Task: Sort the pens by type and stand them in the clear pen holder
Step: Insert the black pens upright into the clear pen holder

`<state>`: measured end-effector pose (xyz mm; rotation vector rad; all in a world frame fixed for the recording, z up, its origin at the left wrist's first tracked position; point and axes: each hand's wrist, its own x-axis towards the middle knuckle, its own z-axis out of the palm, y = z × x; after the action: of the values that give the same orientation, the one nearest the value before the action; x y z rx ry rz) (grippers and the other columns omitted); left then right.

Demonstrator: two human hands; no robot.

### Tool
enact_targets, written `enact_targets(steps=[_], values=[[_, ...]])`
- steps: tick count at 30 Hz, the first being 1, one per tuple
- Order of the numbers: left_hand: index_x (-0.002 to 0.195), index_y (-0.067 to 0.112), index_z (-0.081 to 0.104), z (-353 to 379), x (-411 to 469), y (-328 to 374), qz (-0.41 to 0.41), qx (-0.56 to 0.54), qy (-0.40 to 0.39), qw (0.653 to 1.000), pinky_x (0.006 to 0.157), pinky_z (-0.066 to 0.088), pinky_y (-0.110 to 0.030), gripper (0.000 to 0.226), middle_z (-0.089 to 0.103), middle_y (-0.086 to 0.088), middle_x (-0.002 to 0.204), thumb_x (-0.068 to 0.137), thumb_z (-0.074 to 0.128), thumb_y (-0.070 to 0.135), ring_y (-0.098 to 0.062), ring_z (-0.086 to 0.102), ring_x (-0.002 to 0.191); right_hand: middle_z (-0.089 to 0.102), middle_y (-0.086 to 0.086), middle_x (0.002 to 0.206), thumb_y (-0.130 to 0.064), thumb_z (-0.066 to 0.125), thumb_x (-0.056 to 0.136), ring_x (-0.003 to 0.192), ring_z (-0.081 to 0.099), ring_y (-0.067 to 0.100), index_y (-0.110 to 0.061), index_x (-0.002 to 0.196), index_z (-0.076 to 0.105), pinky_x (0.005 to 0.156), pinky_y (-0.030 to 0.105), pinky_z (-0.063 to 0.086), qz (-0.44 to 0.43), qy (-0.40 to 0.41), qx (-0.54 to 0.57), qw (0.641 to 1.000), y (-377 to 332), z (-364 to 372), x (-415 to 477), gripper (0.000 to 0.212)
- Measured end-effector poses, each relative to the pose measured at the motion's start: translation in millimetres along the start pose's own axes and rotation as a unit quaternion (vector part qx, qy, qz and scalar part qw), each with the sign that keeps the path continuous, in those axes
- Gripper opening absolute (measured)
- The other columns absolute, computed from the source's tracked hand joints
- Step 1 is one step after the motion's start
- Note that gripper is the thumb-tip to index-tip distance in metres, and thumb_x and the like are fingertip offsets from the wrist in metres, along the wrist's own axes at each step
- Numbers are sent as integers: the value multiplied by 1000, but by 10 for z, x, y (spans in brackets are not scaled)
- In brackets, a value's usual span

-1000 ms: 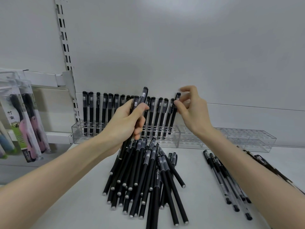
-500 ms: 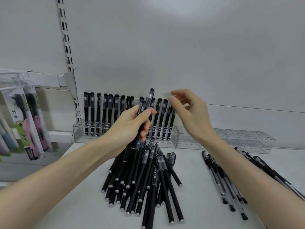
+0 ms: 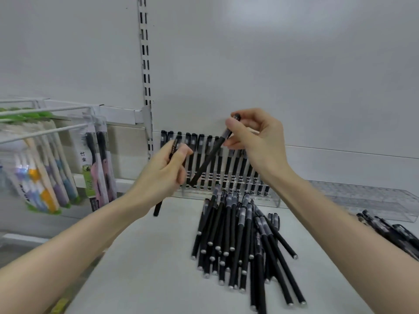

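I have the right hand (image 3: pixel 260 146) pinching one black pen (image 3: pixel 208 162) near its capped top, tilted so its lower end aims at the clear pen holder (image 3: pixel 272 199) along the back edge of the shelf (image 3: pixel 158 257), where a row of like pens (image 3: pixel 199 155) stands upright. The left hand (image 3: pixel 163 175) is curled round a spare pen (image 3: pixel 158 207), kept close as the next feed, I judge; how many it grips I cannot tell. The unsorted pile (image 3: pixel 238 234) lies mid-shelf, just in front of the holder, with another sort (image 3: pixel 390 232) apart at the right edge.

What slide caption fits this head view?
Right hand pinches a tilted pen before the clear holder; left hand grips a second pen.
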<state>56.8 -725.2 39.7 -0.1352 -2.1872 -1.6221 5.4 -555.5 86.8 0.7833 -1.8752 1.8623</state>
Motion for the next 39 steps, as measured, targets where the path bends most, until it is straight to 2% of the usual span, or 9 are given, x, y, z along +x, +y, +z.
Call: enact_targets(steps=[5, 9, 12, 15, 19, 24, 34, 37, 39], values=[[97, 15, 51, -551, 97, -183, -25, 11, 29, 999, 44, 28, -20, 24, 45, 3, 60, 100, 37, 33, -2, 36, 40, 61, 2, 74, -13, 68, 87, 56, 67, 17, -14, 101, 55, 59, 31, 57, -31, 37, -68, 996, 28, 478, 95, 18], [93, 16, 50, -881, 105, -331, -13, -43, -17, 999, 43, 39, -24, 16, 50, 7, 55, 100, 39, 25, -10, 43, 46, 63, 2, 76, -16, 67, 87, 57, 67, 18, -16, 97, 51, 61, 33, 55, -52, 49, -137, 988, 132, 857, 108, 18], [98, 21, 55, -984, 90, -424, 5, -54, -42, 998, 37, 30, -20, 18, 44, 8, 51, 99, 40, 32, -7, 34, 40, 62, -3, 76, -17, 66, 88, 58, 66, 17, -17, 94, 51, 65, 39, 56, -69, 63, -175, 980, 198, 1076, 129, 16], [101, 23, 58, -1018, 123, -530, -4, -50, -39, 998, 39, 26, -15, 21, 40, 10, 53, 99, 40, 33, -3, 32, 40, 62, -4, 77, -19, 65, 89, 62, 67, 18, -19, 94, 50, 66, 44, 56, -87, 56, -213, 972, 250, 1203, 149, 15], [104, 8, 59, -1022, 170, -603, -6, -85, -54, 995, 48, 31, -21, 26, 41, 2, 60, 101, 37, 20, -6, 37, 45, 64, -1, 76, -22, 66, 89, 65, 68, 21, -19, 92, 52, 67, 45, 56, -78, 49, -239, 967, 305, 1260, 167, 15], [111, 18, 59, -1004, 164, -602, 30, -102, -65, 992, 43, 33, -18, 22, 41, 2, 57, 100, 40, 19, -9, 36, 44, 65, 0, 79, -22, 67, 87, 70, 65, 24, -21, 85, 57, 71, 43, 54, -61, 11, -296, 953, 381, 1317, 231, 10], [113, 17, 58, -967, 163, -681, 13, -143, -55, 988, 39, 34, -23, 21, 47, 1, 58, 99, 43, 18, -11, 40, 46, 68, 0, 76, -17, 65, 89, 69, 64, 17, -12, 89, 71, 77, 40, 54, -41, -81, -345, 934, 309, 1372, 315, 8], [109, 21, 59, -962, 141, -726, 8, -149, -52, 987, 39, 25, -22, 18, 42, 3, 55, 99, 44, 23, -9, 32, 44, 71, 0, 89, -21, 58, 94, 72, 66, 16, -14, 103, 71, 79, 38, 54, -30, -49, -326, 944, 322, 1334, 232, 18], [105, 20, 59, -940, 141, -738, 12, -138, -40, 990, 40, 25, -18, 17, 39, 2, 56, 99, 44, 24, -7, 31, 44, 70, 0, 82, -25, 54, 96, 69, 67, 14, -15, 101, 70, 77, 37, 56, -4, -21, -254, 967, 267, 1284, 173, 19]])
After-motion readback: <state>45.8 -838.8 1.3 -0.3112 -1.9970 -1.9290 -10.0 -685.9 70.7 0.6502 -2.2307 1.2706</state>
